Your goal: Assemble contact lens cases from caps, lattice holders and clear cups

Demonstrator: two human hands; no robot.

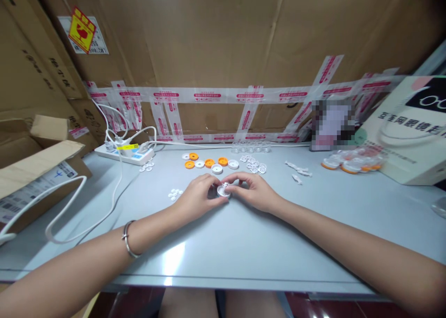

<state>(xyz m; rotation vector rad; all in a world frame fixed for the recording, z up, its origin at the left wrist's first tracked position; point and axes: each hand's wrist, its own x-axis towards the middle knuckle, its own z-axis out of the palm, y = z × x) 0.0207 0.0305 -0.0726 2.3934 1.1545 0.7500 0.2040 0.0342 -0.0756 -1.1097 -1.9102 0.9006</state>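
In the head view, my left hand [199, 193] grips the rim of a round white plastic cap [223, 193] between thumb and fingers, low over the table. My right hand [256, 191] pinches a small white plastic piece [226, 186] that sits in or just above the cap; its exact shape is partly covered by my fingers. Just beyond my hands lie several loose round caps, among them an orange cap [223, 161] and a white cap [216, 169]. Small white discs [175, 194] are grouped left of my left hand. White cut-out pieces [256, 165] lie beyond my right hand.
A power strip [125, 152] with white cables stands at the back left, beside an open cardboard box [38, 178]. Clear rings [251, 147] line the back. Narrow white parts [298, 170] and stacked orange-and-white assemblies [351, 160] lie right, before a printed box [404, 132].
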